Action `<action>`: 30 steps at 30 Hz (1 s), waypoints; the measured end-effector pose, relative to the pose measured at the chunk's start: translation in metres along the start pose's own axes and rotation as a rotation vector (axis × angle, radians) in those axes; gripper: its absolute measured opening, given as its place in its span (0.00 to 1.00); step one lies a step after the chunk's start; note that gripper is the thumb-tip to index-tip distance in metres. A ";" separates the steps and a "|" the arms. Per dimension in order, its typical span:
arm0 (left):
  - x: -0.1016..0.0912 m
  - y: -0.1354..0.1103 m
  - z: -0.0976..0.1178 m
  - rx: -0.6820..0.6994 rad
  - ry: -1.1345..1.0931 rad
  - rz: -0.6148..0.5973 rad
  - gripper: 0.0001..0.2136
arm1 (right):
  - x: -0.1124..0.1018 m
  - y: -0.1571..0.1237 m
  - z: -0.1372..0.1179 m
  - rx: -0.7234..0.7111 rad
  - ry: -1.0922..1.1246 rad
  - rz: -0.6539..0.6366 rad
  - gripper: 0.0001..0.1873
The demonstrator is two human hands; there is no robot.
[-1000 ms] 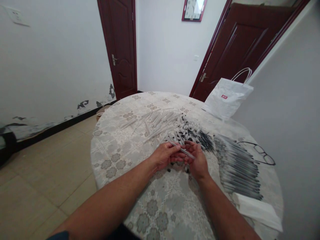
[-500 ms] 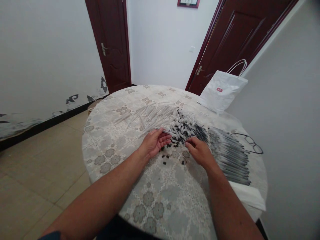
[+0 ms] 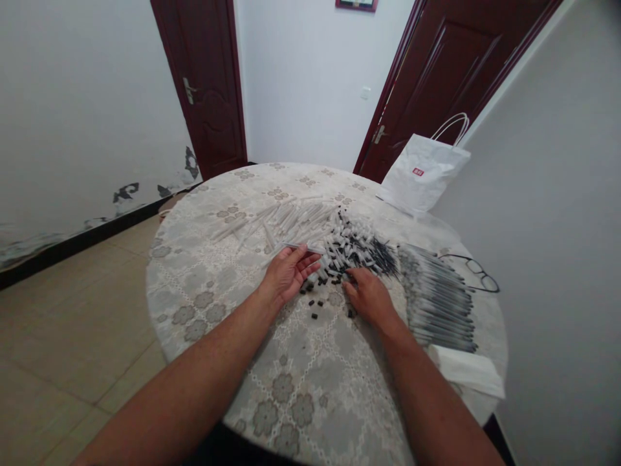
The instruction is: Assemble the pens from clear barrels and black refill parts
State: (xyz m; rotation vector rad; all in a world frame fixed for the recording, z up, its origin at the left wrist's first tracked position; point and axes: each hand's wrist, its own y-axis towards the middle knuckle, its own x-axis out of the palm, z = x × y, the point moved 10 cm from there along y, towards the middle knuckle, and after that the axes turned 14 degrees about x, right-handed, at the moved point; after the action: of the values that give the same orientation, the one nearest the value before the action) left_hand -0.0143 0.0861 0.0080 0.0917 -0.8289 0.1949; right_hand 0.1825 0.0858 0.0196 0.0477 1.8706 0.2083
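Observation:
My left hand (image 3: pixel 290 272) lies palm up on the round table (image 3: pixel 233 278), fingers loosely curled around a thin clear pen barrel (image 3: pixel 301 246) that rests across the fingertips. My right hand (image 3: pixel 365 294) is palm down beside it, fingers bent and pinching among the small black caps (image 3: pixel 320 294) at the near edge of the heap. A pile of clear pen barrels (image 3: pixel 291 220) lies beyond my left hand. A heap of black and white small parts (image 3: pixel 356 247) sits beyond both hands. Rows of assembled pens (image 3: pixel 439 294) lie to the right.
A white paper bag (image 3: pixel 421 175) stands at the table's far right edge. Glasses (image 3: pixel 478 272) lie near the wall on the right. A white folded sheet (image 3: pixel 468 370) sits at the near right rim. Two dark red doors (image 3: pixel 204 84) are behind the table.
My hands have come apart: the left kept a pen barrel and turned palm up, the right dropped down to the loose black caps. The view has tilted down slightly.

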 end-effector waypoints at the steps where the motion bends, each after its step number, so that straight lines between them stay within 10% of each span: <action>1: -0.001 0.001 0.000 0.002 0.004 0.001 0.08 | 0.002 0.000 -0.001 0.002 -0.011 -0.003 0.18; 19: -0.008 0.003 -0.005 -0.003 0.053 0.004 0.10 | 0.010 -0.007 -0.028 -0.035 -0.172 -0.026 0.10; 30: 0.009 -0.006 -0.011 -0.042 0.052 -0.115 0.11 | -0.014 -0.008 -0.012 0.166 0.961 -0.054 0.19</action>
State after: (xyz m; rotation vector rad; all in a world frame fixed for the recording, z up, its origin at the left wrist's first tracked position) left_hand 0.0011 0.0833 0.0075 0.0939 -0.7734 0.0712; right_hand 0.1759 0.0743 0.0355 0.0078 2.8410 0.0266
